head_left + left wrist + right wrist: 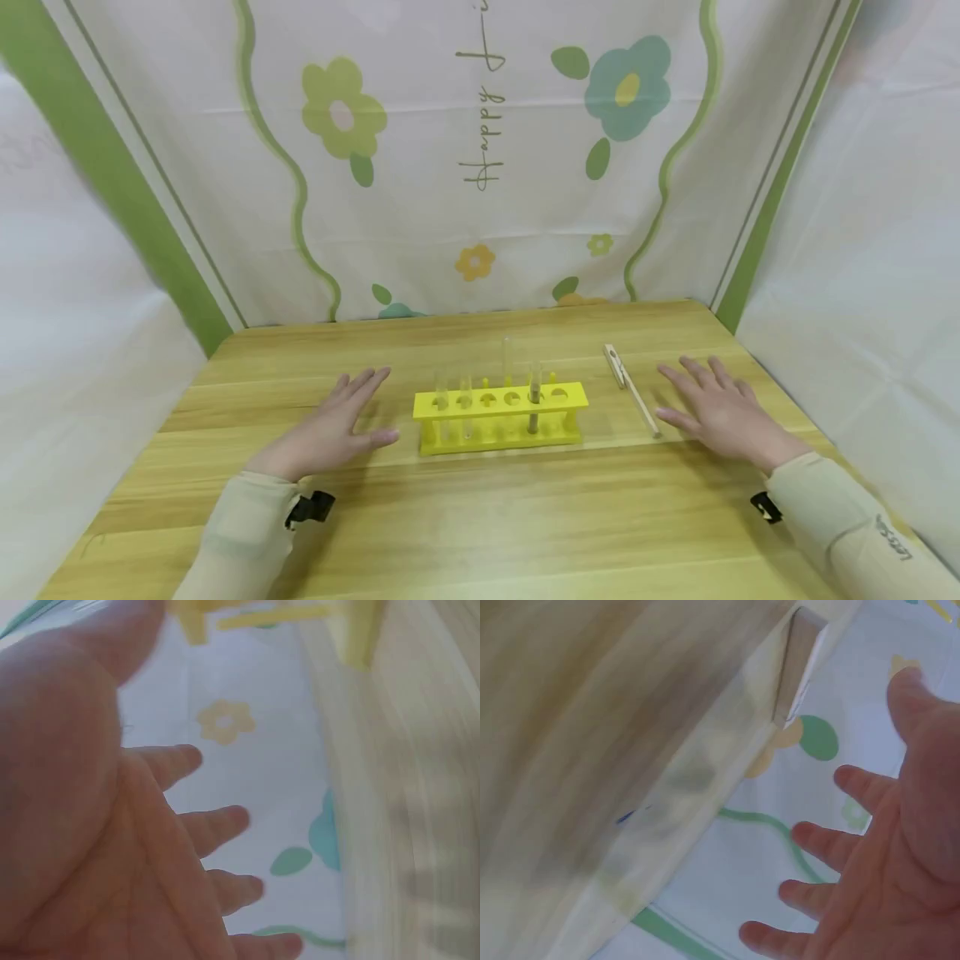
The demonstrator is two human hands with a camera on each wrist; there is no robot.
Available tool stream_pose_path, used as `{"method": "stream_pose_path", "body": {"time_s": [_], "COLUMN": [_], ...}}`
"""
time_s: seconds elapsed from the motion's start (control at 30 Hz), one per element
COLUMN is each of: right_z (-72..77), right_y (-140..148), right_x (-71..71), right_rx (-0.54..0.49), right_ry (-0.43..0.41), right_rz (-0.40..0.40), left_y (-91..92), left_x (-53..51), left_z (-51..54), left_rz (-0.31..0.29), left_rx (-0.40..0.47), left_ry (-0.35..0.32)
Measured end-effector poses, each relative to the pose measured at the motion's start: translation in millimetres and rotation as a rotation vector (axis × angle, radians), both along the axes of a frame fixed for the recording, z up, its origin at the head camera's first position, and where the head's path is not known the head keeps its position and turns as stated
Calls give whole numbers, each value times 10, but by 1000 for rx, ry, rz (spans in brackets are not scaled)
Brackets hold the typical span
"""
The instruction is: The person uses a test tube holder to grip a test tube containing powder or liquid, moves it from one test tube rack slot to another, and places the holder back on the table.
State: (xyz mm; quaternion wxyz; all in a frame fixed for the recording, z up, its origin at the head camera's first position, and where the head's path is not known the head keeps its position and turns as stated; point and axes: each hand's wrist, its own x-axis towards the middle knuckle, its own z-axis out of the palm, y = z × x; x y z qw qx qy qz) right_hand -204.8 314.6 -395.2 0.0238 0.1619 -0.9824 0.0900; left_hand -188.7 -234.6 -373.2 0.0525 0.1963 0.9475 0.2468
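A yellow test tube rack (500, 405) stands mid-table, with glass test tubes in it. Two clear tubes sit at its left end, and a test tube (534, 398) with dark contents stands toward the right. Another clear tube (507, 358) rises at the back. My left hand (337, 427) is left of the rack, fingers extended and holding nothing; part of the rack (361, 634) shows at the top of the left wrist view. To the right lies a wooden test tube clamp (636, 398). Beside it, my right hand (727, 414) has spread fingers and holds nothing.
The wooden table (480, 525) reaches back to a white cloth (420, 200) printed with flowers. More white cloth (862, 292) hangs at both sides. Each sleeve bears a dark strap piece near the wrist.
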Motion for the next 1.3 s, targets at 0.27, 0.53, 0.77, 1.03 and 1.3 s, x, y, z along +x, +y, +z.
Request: {"method": "stream_pose_path", "body": {"time_s": [0.27, 0.53, 0.77, 1.03, 1.3], "right_z": [45, 12, -7, -18, -74], "right_y": [-169, -266, -370, -415, -457], "right_x": [-115, -357, -454, -569, -774], "right_rx": [9, -22, -66, -95, -26], "right_ry": [22, -29, -54, -92, -155], "right_rz": [-23, -68, -95, -139, -166], "left_y": [147, 338, 450, 513, 581], "left_x": [-41, -16, -24, -37, -69], "left_z": [-57, -100, -195, -326, -434], "left_rz": [-4, 23, 46, 51, 63], "left_rx": [343, 445, 483, 623, 610], "left_ry": [-133, -197, -194, -280, -250]}}
